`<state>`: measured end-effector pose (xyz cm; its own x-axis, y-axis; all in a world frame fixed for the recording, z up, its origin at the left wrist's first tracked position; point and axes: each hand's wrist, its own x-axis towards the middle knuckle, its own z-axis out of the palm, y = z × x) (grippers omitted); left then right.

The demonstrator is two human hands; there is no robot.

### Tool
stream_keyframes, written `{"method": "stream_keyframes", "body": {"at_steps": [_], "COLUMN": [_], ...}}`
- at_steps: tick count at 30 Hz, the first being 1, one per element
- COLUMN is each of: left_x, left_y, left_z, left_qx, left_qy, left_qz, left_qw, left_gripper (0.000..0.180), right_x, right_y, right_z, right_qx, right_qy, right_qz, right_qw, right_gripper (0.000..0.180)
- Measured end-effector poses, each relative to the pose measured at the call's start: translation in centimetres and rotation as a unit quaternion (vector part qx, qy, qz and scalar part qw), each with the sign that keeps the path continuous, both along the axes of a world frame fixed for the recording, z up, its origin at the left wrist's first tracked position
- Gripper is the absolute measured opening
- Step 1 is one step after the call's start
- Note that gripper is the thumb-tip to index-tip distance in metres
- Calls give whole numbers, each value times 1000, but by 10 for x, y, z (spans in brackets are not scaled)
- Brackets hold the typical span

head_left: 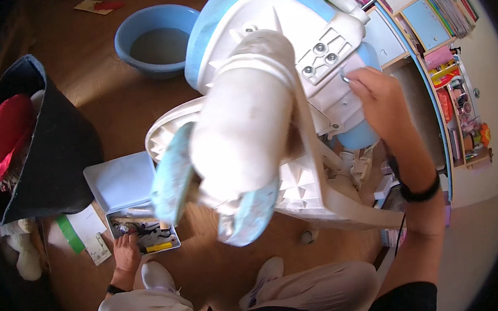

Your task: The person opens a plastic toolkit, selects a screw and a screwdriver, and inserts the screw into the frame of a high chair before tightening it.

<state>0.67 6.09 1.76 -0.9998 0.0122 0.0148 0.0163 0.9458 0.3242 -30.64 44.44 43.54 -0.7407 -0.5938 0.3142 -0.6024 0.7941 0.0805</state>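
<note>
An overturned white plastic chair (246, 120) with a blue cushioned seat (207, 39) fills the middle. Its thick white column and pale-blue end pieces point toward me. My right hand (380, 101) is beside a bolted white bracket (323, 53) under the seat, its fingertips pinched on a small shiny metal piece (344, 78) whose exact kind is unclear. Low on the left, my left hand (127, 255) reaches over the near edge of a tool box (121, 180) with its lid raised. The left fingers look extended among tools, including a yellow-handled one (158, 247).
A blue basin (124, 34) stands behind the chair. On the left is a dark bin (63, 141) with a red item (6, 136) inside. Papers and a green strip (70, 234) lie beside the tool box. A desk with shelves of books (451, 14) lines the right.
</note>
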Motion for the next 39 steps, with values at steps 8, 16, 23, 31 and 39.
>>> {"method": "stream_keyframes", "body": {"at_steps": [8, 16, 23, 31, 39], "left_x": [3, -2, 5, 11, -21], "left_y": [-3, -9, -21, -30, -2], "left_z": [3, 16, 19, 31, 72], "left_qx": [-10, 262, 617, 737, 751], "left_qy": [43, 33, -70, -65, -128], "left_qz": [-21, 138, 347, 354, 260], "left_qw": [999, 955, 703, 571, 593], "left_gripper": [32, 21, 10, 7, 4], "right_x": [139, 170, 210, 209, 197], "right_y": [-73, -157, -216, -227, -221], "right_z": [47, -133, -328, -345, -289], "right_qx": [123, 118, -61, -53, -225], "right_qy": [-285, -588, -592, -566, -525], "right_qz": [2, 203, 150, 102, 71], "right_qw": [951, 774, 790, 816, 818], "right_gripper": [11, 25, 27, 31, 29]}}
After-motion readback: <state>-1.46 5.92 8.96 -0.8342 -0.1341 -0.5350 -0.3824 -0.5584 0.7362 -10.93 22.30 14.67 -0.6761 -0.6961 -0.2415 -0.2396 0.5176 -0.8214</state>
